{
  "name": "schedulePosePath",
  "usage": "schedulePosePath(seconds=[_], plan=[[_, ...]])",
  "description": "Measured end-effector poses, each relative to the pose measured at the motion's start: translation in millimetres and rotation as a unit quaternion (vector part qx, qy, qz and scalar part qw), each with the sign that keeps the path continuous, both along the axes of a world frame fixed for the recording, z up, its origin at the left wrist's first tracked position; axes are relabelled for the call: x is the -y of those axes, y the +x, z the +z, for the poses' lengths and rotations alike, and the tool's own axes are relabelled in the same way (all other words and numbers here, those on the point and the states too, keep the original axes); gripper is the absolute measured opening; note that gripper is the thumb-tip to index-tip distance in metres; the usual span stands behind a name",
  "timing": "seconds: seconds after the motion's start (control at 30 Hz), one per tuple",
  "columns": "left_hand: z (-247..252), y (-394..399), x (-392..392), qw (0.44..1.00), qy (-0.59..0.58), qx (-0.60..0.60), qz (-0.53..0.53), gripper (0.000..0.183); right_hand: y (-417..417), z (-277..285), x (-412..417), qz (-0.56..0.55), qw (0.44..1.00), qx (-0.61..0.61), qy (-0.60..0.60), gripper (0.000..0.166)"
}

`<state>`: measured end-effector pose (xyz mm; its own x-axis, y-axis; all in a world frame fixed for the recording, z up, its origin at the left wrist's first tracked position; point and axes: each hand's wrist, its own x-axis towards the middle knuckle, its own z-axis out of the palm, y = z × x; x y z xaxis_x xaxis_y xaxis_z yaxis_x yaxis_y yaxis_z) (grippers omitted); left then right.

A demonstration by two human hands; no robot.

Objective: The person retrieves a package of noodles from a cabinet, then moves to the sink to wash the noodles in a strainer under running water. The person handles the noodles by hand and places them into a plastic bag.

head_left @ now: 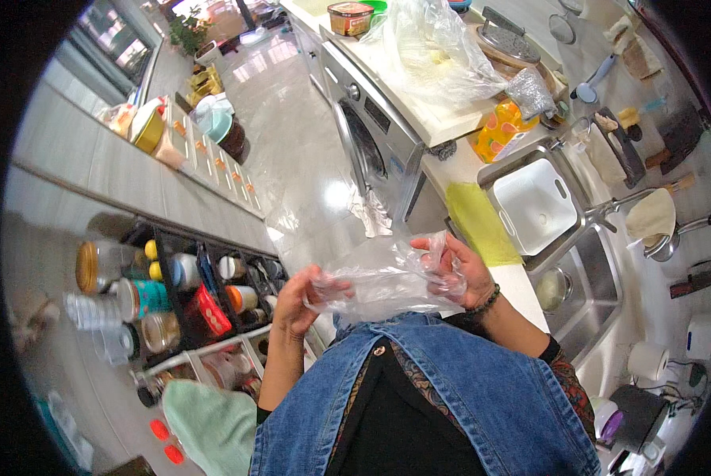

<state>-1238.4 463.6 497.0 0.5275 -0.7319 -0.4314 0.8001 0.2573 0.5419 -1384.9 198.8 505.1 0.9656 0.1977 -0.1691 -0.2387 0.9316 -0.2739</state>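
A clear plastic bag is stretched between my two hands, in front of my denim garment. My left hand grips its left end, with the thumb and fingers partly seen through the film. My right hand, with a dark bead bracelet at the wrist, holds the bunched right end. The bag looks thin and crumpled, and nothing shows inside it. Past my right hand, a yellow-green cloth lies over the counter edge beside the sink.
A double steel sink on the right holds a white plastic basin. A large plastic bag lies on the counter, above a front-loading washing machine. Shelves of jars stand at the left.
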Motion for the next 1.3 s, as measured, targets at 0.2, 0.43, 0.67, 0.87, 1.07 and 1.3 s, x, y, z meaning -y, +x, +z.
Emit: schedulePosePath(seconds=[0.2, 0.43, 0.67, 0.87, 1.07, 1.3], plan=[[7, 148, 14, 0.990, -0.068, -0.121, 0.027, 0.019, 46, 14, 0, 0.018, 0.886, -0.053, -0.459, 0.048], [67, 232, 75, 0.986, -0.113, 0.058, -0.110, 0.030, 85, 23, -14, -0.213, 0.783, -0.149, -0.565, 0.017], [48, 268, 122, 0.806, 0.162, 0.484, -0.301, 0.013, 107, 57, 1, -0.423, 0.896, -0.132, -0.026, 0.010], [91, 270, 203, 0.550, 0.097, 0.814, -0.160, 0.020, 150, 79, 26, -0.246, 0.829, -0.196, -0.462, 0.019], [101, 277, 312, 0.372, -0.015, 0.912, -0.171, 0.038, 199, 99, 50, -0.100, 0.634, -0.120, -0.757, 0.044], [66, 317, 420, 0.184, 0.050, 0.966, -0.172, 0.063, 232, 91, 100, -0.191, 0.734, -0.207, -0.618, 0.045]])
